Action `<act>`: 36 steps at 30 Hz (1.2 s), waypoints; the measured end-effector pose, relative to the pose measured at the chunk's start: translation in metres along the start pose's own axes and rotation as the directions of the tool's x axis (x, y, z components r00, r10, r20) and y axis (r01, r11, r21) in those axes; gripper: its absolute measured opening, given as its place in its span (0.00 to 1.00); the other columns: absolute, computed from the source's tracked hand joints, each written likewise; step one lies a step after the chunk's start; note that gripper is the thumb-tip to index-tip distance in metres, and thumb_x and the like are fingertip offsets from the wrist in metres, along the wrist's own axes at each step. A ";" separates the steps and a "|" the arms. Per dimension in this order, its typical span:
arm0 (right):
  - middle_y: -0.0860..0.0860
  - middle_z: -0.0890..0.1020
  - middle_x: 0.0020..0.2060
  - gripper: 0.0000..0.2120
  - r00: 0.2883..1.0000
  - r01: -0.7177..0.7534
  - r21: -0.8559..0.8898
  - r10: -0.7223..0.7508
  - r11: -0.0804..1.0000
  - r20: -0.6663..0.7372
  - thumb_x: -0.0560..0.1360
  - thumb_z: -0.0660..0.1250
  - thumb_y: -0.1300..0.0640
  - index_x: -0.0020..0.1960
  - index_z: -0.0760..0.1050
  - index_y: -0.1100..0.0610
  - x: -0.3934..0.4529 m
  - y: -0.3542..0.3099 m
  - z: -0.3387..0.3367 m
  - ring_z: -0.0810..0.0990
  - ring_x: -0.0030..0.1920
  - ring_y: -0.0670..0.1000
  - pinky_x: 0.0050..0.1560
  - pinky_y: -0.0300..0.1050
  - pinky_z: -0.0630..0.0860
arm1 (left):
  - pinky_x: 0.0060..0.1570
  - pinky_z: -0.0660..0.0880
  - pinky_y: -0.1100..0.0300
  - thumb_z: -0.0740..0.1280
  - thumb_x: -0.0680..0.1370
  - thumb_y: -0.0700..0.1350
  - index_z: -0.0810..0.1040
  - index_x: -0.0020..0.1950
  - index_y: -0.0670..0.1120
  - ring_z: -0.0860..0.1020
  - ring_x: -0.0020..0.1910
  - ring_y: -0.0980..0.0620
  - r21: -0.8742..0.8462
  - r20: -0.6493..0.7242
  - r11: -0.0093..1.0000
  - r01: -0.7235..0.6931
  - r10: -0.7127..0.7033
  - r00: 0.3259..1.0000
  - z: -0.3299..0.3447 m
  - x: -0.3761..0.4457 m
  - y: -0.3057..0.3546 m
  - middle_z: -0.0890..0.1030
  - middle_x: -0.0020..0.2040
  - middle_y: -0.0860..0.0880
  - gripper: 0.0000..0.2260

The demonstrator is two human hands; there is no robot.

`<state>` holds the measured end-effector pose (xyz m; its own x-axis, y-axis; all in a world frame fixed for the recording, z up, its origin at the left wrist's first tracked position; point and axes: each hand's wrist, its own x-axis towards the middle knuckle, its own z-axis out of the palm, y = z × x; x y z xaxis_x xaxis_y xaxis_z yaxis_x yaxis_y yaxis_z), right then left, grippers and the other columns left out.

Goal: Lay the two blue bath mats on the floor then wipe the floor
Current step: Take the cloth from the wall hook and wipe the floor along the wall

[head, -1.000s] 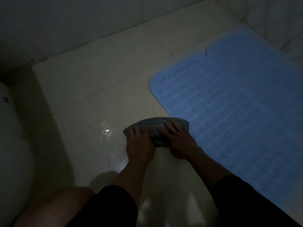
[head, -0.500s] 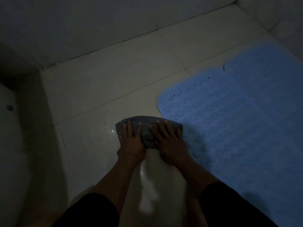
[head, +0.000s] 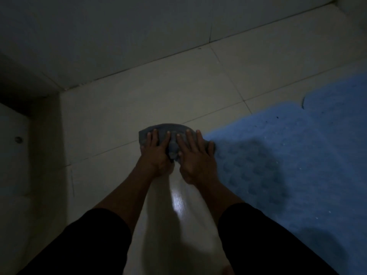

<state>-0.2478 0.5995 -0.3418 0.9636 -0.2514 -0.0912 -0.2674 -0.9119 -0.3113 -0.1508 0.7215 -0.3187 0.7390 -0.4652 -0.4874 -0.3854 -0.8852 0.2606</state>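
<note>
Pale tiled floor [head: 178, 92] meets a dim wall; both hands, left hand [head: 156, 153] and right hand [head: 193, 157], press flat with spread fingers on a grey cloth [head: 165, 130] beside the blue bath mat [head: 297, 165], its right part cut off.

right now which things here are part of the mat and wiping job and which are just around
Part of the job:
grey folded cloth under left hand and right hand
two blue dimpled rubber bath mats
pale tiled floor

Just around:
white fixture with a round metal bolt
tiled wall
</note>
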 end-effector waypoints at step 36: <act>0.49 0.40 0.78 0.49 0.851 -0.517 0.106 0.523 0.849 -0.040 0.70 0.72 0.55 0.80 0.44 0.47 0.103 0.152 -0.085 0.40 0.79 0.58 0.73 0.66 0.41 | 0.77 0.45 0.38 0.58 0.81 0.60 0.35 0.81 0.52 0.36 0.80 0.40 0.407 0.218 0.780 -0.476 0.423 0.879 -0.067 0.196 0.200 0.35 0.81 0.42 0.39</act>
<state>-0.1886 0.4074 -0.3178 0.6807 -0.7039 -0.2029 -0.7258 -0.6105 -0.3171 -0.0458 0.4536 -0.3068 0.3665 -0.7848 -0.4999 -0.8771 -0.4706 0.0958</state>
